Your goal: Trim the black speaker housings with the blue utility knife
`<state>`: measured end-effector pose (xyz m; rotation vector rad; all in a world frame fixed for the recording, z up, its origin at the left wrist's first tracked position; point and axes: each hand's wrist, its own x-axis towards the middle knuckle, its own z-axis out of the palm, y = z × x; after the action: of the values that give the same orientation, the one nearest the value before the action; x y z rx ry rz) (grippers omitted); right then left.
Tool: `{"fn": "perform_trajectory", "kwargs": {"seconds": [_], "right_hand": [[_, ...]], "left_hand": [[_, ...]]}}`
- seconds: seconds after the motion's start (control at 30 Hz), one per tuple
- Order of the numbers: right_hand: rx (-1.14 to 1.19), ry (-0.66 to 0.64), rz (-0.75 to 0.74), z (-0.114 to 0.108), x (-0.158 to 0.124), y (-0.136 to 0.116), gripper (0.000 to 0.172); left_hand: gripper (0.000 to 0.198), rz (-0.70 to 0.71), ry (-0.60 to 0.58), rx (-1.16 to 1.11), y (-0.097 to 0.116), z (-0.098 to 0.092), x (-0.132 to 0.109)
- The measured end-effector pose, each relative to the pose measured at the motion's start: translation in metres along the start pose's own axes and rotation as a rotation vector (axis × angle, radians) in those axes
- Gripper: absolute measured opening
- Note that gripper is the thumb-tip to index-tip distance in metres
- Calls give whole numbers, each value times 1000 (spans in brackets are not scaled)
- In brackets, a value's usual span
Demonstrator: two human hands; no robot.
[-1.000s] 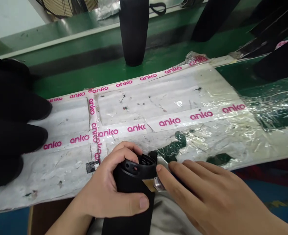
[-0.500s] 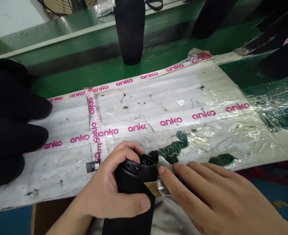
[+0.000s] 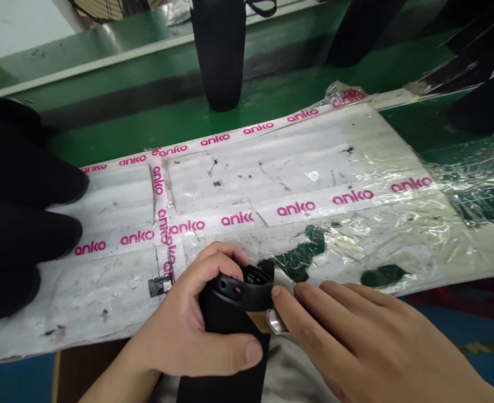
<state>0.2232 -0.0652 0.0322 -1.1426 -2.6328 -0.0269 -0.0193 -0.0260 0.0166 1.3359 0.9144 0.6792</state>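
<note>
My left hand (image 3: 188,341) is wrapped round a black cylindrical speaker body (image 3: 230,319) at the near edge of the bench, thumb across its front, fingers over its open top rim. My right hand (image 3: 364,347) lies beside it on the right. Its fingers are pressed together on a small silver metal tool (image 3: 274,322) whose tan tip touches the speaker's side just under the rim. What else that hand holds is hidden.
A worn white mat (image 3: 238,184) taped with pink "anko" tape covers the green bench. An upright black speaker (image 3: 218,50) stands behind it. More black speakers lie stacked at the left (image 3: 15,207) and at the far right (image 3: 481,101). Crumpled clear film (image 3: 473,184) lies right.
My right hand's fingertips crept slightly up and left along the speaker's side toward its rim. The left hand kept its grip.
</note>
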Motion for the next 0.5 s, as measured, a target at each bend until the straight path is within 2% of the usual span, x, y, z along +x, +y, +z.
{"fn": "perform_trajectory", "kwargs": {"seconds": [0.1, 0.2, 0.37, 0.5], "right_hand": [[-26, -80, 5, -2, -2, -3, 32], [-89, -93, 40, -2, -4, -8, 34], [-148, -122, 88, 2, -7, -15, 46], [-86, -187, 141, -2, -8, -14, 58]], "left_hand": [[45, 7, -4, 3, -1, 0, 0], [45, 25, -3, 26, 1, 2, 0], [39, 50, 5, 96, 8, 7, 2], [37, 67, -1, 171, 12, 13, 4]]}}
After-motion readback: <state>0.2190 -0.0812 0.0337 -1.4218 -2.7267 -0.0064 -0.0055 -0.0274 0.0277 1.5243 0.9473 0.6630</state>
